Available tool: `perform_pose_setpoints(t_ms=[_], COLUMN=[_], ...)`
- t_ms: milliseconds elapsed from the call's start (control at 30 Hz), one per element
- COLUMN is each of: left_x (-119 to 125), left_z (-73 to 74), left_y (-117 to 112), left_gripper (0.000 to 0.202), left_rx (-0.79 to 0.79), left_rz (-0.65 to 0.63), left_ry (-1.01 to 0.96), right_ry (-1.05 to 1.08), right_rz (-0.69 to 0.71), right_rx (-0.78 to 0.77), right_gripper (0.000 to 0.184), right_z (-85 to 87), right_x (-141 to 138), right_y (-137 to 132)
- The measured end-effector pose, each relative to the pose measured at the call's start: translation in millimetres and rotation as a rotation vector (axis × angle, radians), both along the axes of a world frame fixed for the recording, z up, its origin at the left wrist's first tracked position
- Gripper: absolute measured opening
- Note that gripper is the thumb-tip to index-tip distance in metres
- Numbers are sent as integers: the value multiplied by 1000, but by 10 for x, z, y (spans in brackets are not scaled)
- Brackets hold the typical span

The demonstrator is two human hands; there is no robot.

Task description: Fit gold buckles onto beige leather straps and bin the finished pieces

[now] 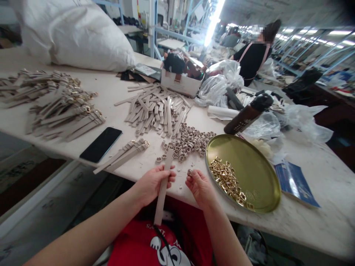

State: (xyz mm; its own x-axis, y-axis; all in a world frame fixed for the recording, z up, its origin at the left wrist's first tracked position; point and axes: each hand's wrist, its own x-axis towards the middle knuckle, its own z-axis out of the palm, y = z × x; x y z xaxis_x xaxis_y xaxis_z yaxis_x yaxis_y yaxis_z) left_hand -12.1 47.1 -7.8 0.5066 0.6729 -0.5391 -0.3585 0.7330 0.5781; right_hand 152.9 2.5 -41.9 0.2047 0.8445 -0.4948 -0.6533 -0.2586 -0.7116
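On your table, the big heap of buckled straps at far left looks done, as does a smaller bundle beside the phone. The plain straps, tray of gold buckles and loops look still unused. Your left hand grips 1 strap at the table's edge. Your right hand pinches 1 loop near it.

Bare desk left of the gold tray, near edge; loops pile farther back, bottle behind the tray, booklet to its right.
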Motion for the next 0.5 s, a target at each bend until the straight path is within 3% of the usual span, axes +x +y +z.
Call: perform_pose_setpoints(t_ms=[100, 267, 400, 500], left_x=[-34, 43, 143, 142], left_z=[191, 451, 401, 264], left_y=[118, 85, -103, -235], left_gripper=[23, 19, 15, 12], left_rx=[70, 296, 467, 544], left_rz=[247, 505, 587, 485], left_ry=[-141, -162, -132, -11], right_ry=[122, 332, 366, 303], right_rz=[7, -92, -91, -100], right_rx=[-19, 13, 48, 71], right_gripper=[27, 33, 40, 38], right_z=[25, 119, 209, 232], right_x=[-129, -362, -466, -482], right_y=[-138, -338, -450, -503])
